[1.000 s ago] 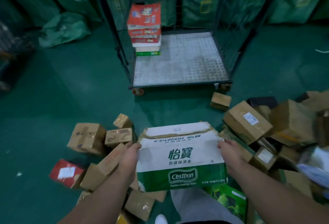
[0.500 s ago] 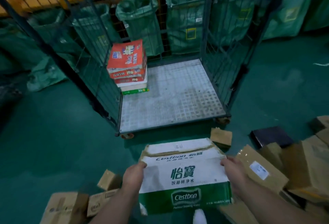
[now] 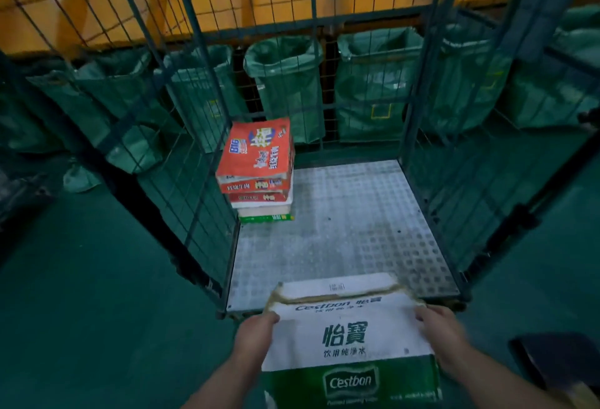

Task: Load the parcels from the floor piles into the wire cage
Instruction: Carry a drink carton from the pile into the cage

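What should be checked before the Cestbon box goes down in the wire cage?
1. Grip: left hand and right hand hold the Cestbon box at opposite sides: ok.
2. Wire cage front open: ok.
3. Bare cage floor beside the red box stack: ok.
4. Box top seam looks frayed: not ok.
5. Box underside hidden: cannot tell.

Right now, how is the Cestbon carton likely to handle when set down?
Cestbon carton: probably heavy, since its print names drinking water and left hand and right hand both grip it. Likely stiff; faces look flat.
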{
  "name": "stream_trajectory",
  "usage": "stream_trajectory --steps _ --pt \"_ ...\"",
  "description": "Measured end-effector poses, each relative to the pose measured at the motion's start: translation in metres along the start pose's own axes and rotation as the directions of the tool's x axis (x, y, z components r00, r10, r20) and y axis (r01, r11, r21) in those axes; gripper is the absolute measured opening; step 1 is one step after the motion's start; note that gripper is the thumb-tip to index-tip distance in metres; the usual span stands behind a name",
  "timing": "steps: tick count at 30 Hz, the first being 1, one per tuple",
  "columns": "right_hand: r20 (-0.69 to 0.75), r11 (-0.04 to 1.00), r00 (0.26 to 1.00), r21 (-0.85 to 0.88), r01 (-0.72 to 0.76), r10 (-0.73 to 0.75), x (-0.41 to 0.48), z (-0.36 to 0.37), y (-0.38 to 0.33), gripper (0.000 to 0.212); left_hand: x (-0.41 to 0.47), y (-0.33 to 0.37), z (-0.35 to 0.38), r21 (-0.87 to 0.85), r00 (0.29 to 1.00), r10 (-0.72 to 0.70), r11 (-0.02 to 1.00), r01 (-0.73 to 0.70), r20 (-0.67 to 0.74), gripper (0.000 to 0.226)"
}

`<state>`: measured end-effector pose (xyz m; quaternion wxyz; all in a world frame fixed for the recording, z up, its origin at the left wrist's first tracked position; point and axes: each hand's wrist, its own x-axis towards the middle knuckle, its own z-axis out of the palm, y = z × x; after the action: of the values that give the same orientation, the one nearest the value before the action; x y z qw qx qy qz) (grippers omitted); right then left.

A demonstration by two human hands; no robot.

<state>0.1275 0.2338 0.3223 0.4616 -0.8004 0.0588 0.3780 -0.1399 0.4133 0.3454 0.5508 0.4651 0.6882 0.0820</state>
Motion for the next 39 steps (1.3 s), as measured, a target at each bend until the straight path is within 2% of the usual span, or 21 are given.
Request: stream_trajectory --steps 5,10,16,20,23,26,28,30,31,33,34,36,37,39 --pt "-0.061 0.999 0.998 -0.034 -0.021 0.019 0.036 0.026 -0.069 0.025 0.050 0.092 -0.003 0.051 0.991 0.058 0.997 -0.065 0.120 0.018" --pt "-0.136 0.997 0.989 -0.048 -0.056 0.049 0.080 0.049 -0.115 0.031 0.093 0.159 0.013 0.181 0.987 0.054 0.980 -0.081 0.149 0.013" --pt "-0.104 0.989 0.984 -0.027 -0.148 0.144 0.178 0.061 -0.171 0.032 0.160 0.240 0.065 0.228 0.987 -0.029 0.974 -0.008 0.160 0.017" --pt "-0.063 0.985 0.983 0.015 -0.170 0.170 0.260 0.070 -0.211 0.033 0.205 0.305 0.107 0.288 0.990 -0.022 0.957 -0.020 0.142 0.009" --pt "-0.037 0.974 0.974 -0.006 -0.225 0.224 0.311 0.082 -0.257 0.026 0.235 0.355 0.133 0.313 0.990 -0.043 0.950 -0.002 0.138 0.012" --pt "-0.040 0.977 0.978 -0.048 -0.207 0.206 0.356 0.087 -0.309 0.034 0.259 0.400 0.153 0.301 0.990 -0.028 0.954 -0.015 0.139 0.022" --pt "-0.032 0.980 0.982 -0.067 -0.190 0.188 0.379 0.088 -0.340 0.029 0.267 0.430 0.163 0.262 0.989 -0.006 0.965 -0.032 0.146 0.008" --pt "-0.062 0.979 0.980 -0.065 -0.193 0.189 0.405 0.092 -0.364 0.019 0.283 0.457 0.174 0.257 0.989 0.007 0.965 -0.045 0.147 0.005" --pt "-0.082 0.978 0.978 -0.062 -0.198 0.192 0.416 0.095 -0.371 0.016 0.291 0.466 0.179 0.266 0.988 0.004 0.963 -0.044 0.152 0.002" --pt "-0.096 0.983 0.980 -0.036 -0.180 0.176 0.446 0.105 -0.384 0.016 0.318 0.484 0.195 0.261 0.987 -0.007 0.965 -0.036 0.162 0.017" --pt "-0.094 0.987 0.983 -0.022 -0.157 0.155 0.462 0.112 -0.386 0.021 0.330 0.493 0.204 0.266 0.985 -0.003 0.963 -0.043 0.173 0.023" --pt "-0.096 0.990 0.986 -0.008 -0.139 0.138 0.498 0.125 -0.383 0.031 0.375 0.498 0.223 0.302 0.983 0.032 0.949 -0.086 0.179 0.018" --pt "-0.096 0.991 0.986 -0.013 -0.136 0.134 0.515 0.133 -0.379 0.029 0.400 0.496 0.232 0.342 0.981 0.026 0.935 -0.092 0.192 0.015" --pt "-0.111 0.989 0.984 -0.033 -0.144 0.140 0.545 0.152 -0.368 0.023 0.446 0.491 0.247 0.409 0.977 0.007 0.907 -0.096 0.213 0.024"
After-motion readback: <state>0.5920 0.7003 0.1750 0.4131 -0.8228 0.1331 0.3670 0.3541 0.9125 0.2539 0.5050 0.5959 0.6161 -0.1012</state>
